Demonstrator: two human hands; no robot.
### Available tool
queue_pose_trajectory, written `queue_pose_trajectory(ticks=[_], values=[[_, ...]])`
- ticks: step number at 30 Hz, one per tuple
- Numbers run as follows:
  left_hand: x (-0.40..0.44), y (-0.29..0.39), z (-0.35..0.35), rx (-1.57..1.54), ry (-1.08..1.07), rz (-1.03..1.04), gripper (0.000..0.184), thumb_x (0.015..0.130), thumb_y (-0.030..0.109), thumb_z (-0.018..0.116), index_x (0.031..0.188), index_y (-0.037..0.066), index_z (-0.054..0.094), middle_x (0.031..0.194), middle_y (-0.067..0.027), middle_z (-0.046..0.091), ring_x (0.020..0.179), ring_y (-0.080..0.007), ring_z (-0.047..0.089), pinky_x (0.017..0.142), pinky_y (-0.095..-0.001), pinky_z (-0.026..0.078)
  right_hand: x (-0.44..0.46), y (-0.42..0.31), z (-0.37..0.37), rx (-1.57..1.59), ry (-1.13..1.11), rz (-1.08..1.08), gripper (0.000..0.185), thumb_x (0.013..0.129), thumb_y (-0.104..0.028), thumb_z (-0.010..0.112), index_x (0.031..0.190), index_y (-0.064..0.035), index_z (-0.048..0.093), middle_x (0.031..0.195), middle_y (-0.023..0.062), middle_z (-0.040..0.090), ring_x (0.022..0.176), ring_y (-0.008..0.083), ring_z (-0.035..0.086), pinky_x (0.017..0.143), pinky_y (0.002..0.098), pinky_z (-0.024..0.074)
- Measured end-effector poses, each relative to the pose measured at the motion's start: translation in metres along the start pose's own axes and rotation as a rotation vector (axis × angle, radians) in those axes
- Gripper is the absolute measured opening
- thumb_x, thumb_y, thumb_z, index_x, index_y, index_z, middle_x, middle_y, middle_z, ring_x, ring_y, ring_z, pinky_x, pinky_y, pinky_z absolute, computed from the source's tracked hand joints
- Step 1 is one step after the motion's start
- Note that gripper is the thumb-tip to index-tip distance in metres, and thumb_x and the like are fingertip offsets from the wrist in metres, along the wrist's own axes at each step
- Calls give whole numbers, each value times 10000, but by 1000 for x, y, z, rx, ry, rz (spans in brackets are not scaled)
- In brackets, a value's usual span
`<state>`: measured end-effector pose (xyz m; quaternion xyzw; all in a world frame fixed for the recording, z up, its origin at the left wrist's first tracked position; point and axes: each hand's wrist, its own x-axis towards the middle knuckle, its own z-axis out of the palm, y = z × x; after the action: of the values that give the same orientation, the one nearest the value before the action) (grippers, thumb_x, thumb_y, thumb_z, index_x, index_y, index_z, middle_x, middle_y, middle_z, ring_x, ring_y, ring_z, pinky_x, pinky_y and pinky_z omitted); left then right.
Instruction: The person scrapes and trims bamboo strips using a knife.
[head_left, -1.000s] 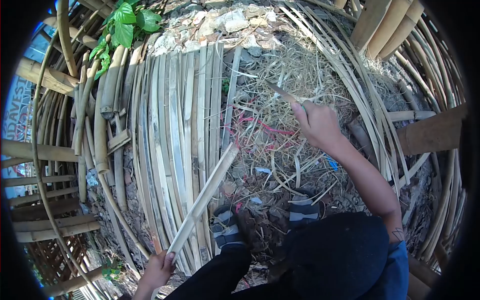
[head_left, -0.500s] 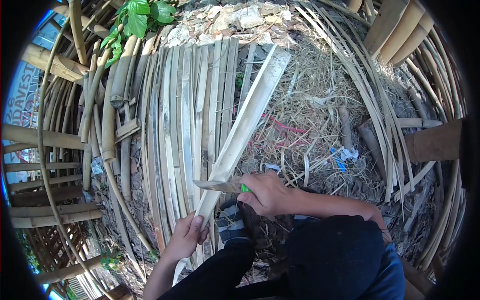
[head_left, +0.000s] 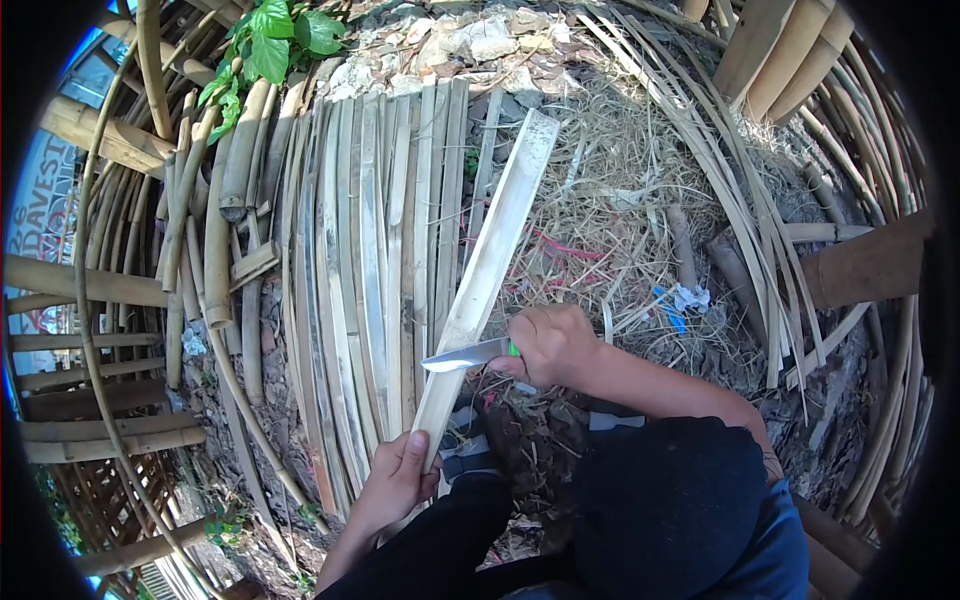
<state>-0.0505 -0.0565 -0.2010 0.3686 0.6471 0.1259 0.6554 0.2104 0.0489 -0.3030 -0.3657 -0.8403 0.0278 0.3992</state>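
A long split bamboo strip [head_left: 497, 237] slants up and away from my lap, its pale hollow side showing. My left hand [head_left: 397, 474] is closed around its near end. In my right hand [head_left: 549, 345] is a knife [head_left: 468, 355], its handle mostly hidden by my fingers with a bit of green showing. The blade lies across the strip a short way above my left hand, its tip pointing left. Whether the edge cuts into the bamboo I cannot tell.
Several bamboo slats [head_left: 372, 250] lie side by side at the left. Dry shavings [head_left: 620, 190] cover the ground to the right, near long thin strips [head_left: 740, 190]. Thick bamboo poles [head_left: 100, 280] stand at the far left. A dark cap [head_left: 668, 510] fills the lower right.
The strip's far end has dropped lower and left. My left hand has shifted slightly right and down. The knife and right hand have moved right and a little up.
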Motion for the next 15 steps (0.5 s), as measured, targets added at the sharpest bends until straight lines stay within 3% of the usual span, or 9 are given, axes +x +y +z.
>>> queue_pose_trajectory(ticks=[3, 15], values=[[-7, 3, 3, 41, 20, -13, 524, 1089, 438, 364, 872, 6, 565, 587, -5, 486, 479, -85, 458, 455, -244, 374, -2, 22, -10, -65, -49, 45, 516, 894, -508, 665, 684, -56, 531, 538, 82, 547, 430, 246, 579, 381, 367, 463], [-8, -4, 8, 162, 42, 4, 504, 1094, 394, 385, 855, -6, 578, 581, -9, 498, 476, -87, 459, 462, -261, 372, -15, 47, -25, -161, -89, -82, 574, 850, -583, 659, 659, -64, 507, 553, 79, 531, 436, 234, 569, 379, 370, 444]])
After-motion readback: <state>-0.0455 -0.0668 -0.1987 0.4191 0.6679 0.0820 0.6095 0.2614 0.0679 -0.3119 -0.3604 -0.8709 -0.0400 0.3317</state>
